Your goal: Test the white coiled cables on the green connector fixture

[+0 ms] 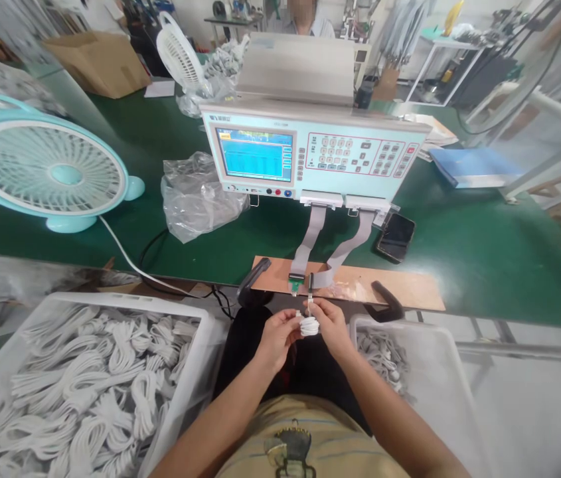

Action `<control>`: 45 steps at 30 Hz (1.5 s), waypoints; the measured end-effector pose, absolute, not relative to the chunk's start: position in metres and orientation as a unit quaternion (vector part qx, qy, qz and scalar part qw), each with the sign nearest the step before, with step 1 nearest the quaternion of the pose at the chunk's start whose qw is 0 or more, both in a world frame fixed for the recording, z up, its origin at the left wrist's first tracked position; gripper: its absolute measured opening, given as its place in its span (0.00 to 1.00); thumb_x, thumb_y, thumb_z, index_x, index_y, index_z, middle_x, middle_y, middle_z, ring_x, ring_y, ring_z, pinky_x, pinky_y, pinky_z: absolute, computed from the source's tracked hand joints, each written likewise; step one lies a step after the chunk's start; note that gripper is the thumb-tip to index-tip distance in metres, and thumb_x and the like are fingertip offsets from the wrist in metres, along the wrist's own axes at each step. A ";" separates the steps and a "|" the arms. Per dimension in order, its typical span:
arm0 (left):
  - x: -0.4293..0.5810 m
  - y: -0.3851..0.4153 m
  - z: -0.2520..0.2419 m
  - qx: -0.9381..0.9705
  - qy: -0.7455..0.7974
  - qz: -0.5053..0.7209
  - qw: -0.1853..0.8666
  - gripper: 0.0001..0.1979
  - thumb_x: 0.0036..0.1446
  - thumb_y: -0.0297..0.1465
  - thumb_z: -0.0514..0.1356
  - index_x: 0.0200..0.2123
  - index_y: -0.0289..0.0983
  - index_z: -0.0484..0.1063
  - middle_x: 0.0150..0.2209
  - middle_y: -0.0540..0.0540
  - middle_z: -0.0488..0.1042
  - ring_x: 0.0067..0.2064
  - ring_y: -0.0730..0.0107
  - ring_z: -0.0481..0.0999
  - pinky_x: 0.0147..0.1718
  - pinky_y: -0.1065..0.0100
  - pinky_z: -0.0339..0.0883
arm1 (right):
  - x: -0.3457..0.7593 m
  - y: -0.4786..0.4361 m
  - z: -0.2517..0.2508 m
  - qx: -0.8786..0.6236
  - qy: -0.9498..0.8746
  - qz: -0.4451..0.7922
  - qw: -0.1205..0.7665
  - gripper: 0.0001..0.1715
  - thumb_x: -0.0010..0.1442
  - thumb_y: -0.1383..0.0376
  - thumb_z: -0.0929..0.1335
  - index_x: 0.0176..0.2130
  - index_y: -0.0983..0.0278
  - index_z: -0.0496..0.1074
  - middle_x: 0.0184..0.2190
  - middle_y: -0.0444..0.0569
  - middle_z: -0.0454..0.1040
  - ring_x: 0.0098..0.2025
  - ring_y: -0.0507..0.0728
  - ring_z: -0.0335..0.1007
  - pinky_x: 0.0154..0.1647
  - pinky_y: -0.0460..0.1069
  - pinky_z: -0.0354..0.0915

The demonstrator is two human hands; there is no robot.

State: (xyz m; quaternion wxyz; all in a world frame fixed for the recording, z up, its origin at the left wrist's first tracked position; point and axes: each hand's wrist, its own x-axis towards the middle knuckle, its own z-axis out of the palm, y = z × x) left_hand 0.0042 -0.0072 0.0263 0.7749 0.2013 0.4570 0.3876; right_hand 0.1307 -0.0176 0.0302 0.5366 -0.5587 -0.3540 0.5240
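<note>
L hand (280, 332) is holding 1 cable (309, 326) by the bench's (484, 279) front edge; R hand (328, 325) is pinching its plug (311, 302) at the socket (311, 283). Keeping it straight, w/o twisting, is prob. best.

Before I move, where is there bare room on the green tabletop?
Bare tabletop shows right of the phone, in front of the blue folder; a narrower patch lies between the turquoise fan and the plastic bag. It is crowded around the ribbon cables, left hand and right hand.
</note>
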 end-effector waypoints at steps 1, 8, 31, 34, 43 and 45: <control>0.004 -0.007 0.025 0.216 0.459 0.380 0.774 0.11 0.40 0.30 0.66 0.28 0.32 0.70 0.24 0.50 0.71 0.23 0.78 0.69 0.22 0.76 0.65 | 0.131 -0.017 0.031 -0.557 -0.349 0.530 0.537 0.14 0.51 0.57 0.68 0.32 0.65 0.74 0.21 0.43 0.68 0.21 0.49 0.60 0.21 0.45 0.56; -0.006 -0.001 0.028 0.451 0.454 0.303 0.706 0.14 0.52 0.38 0.57 0.23 0.32 0.68 0.19 0.50 0.67 0.22 0.76 0.66 0.22 0.74 0.61 | 0.132 -0.012 0.033 -0.527 -0.240 0.608 0.543 0.14 0.45 0.58 0.72 0.29 0.67 0.74 0.18 0.43 0.70 0.19 0.50 0.62 0.20 0.45 0.57; 0.001 0.016 0.034 0.547 0.489 0.427 0.529 0.13 0.54 0.35 0.54 0.22 0.35 0.69 0.25 0.50 0.69 0.29 0.73 0.67 0.29 0.73 0.59 | 0.133 -0.005 0.025 -0.532 -0.252 0.606 0.534 0.16 0.45 0.56 0.73 0.32 0.64 0.77 0.27 0.48 0.77 0.29 0.55 0.70 0.34 0.49 0.63; 0.002 0.017 0.034 0.546 0.493 0.429 0.524 0.13 0.53 0.33 0.54 0.18 0.35 0.66 0.22 0.52 0.65 0.27 0.74 0.65 0.28 0.74 0.58 | 0.133 -0.004 0.025 -0.538 -0.248 0.606 0.531 0.16 0.44 0.56 0.73 0.31 0.64 0.77 0.27 0.48 0.77 0.30 0.56 0.70 0.34 0.50 0.64; 0.008 0.014 0.030 0.485 0.502 0.454 0.554 0.12 0.53 0.35 0.55 0.24 0.33 0.72 0.23 0.49 0.70 0.28 0.72 0.67 0.27 0.72 0.59 | 0.134 -0.004 0.026 -0.528 -0.237 0.615 0.536 0.12 0.45 0.58 0.73 0.30 0.63 0.77 0.26 0.47 0.76 0.29 0.54 0.69 0.35 0.49 0.64; 0.008 0.013 0.030 0.471 0.502 0.458 0.562 0.13 0.53 0.36 0.55 0.27 0.33 0.73 0.24 0.48 0.70 0.28 0.71 0.68 0.27 0.72 0.60 | 0.135 -0.005 0.026 -0.525 -0.237 0.616 0.537 0.12 0.45 0.58 0.73 0.30 0.63 0.77 0.26 0.47 0.76 0.29 0.54 0.68 0.36 0.49 0.63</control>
